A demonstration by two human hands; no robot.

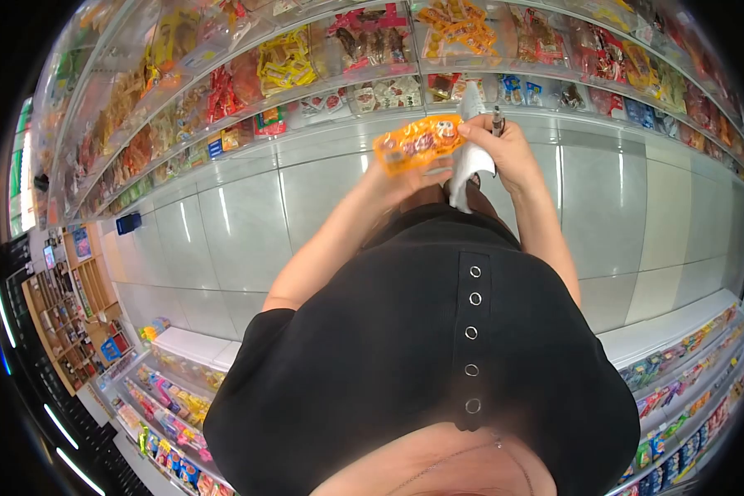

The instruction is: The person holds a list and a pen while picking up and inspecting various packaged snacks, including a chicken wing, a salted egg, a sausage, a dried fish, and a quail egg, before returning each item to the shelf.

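An orange snack packet (420, 145) with a cartoon print is held up in front of the shelves. Behind and below it, my left hand (395, 183) is closed around its lower side, its fingers partly hidden by the wrapper. My right hand (511, 153) is closed on a white sheet of paper (469, 178) that curls downward, with a dark pen (498, 121) upright between its fingers. The right thumb tip touches the packet's right end.
Ahead, tiered clear shelves (339, 80) hold many bagged snacks in bins. A grey tiled floor (240, 207) runs below. Low shelves with colourful packets (169, 397) stand behind on both sides. A wooden shelf unit (78, 289) is far left, and a dark blue object (129, 223) is near the shelf base.
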